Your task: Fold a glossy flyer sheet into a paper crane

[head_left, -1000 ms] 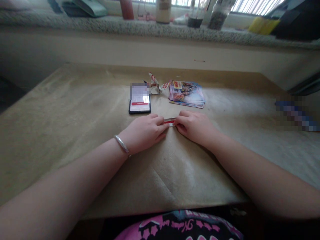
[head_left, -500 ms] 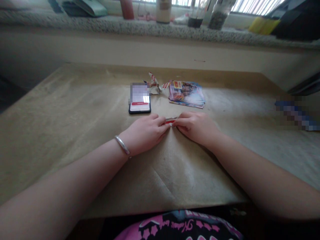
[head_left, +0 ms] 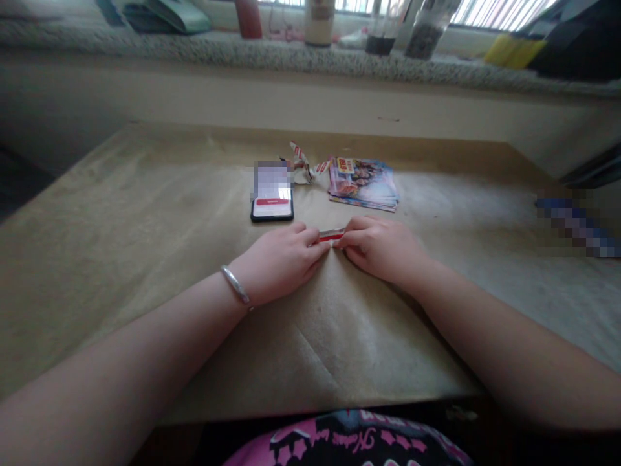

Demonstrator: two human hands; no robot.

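Between my fingertips, low on the table, is a narrow folded paper strip (head_left: 332, 237), red along the near side and pale with print along the far side. My left hand (head_left: 286, 259) pinches its left end, thumb and fingers pressed together; a silver bangle circles that wrist. At the right end, my right hand (head_left: 381, 249) grips with bent fingers. Both hands rest close to the tabletop, and the fingers hide most of the strip's ends. Just beyond the left hand lies a phone (head_left: 272, 194) with a lit screen.
A stack of colourful printed leaflets (head_left: 363, 184) lies beyond my right hand. Crumpled paper (head_left: 305, 169) sits between phone and stack. A blurred blue item (head_left: 577, 226) is at the right edge of the cloth-covered table (head_left: 145, 213). Bottles and jars stand on the stone windowsill (head_left: 272, 58).
My fingers have shifted very slightly, and a little more of the red strip shows between them. Both hands stay in nearly the same place.
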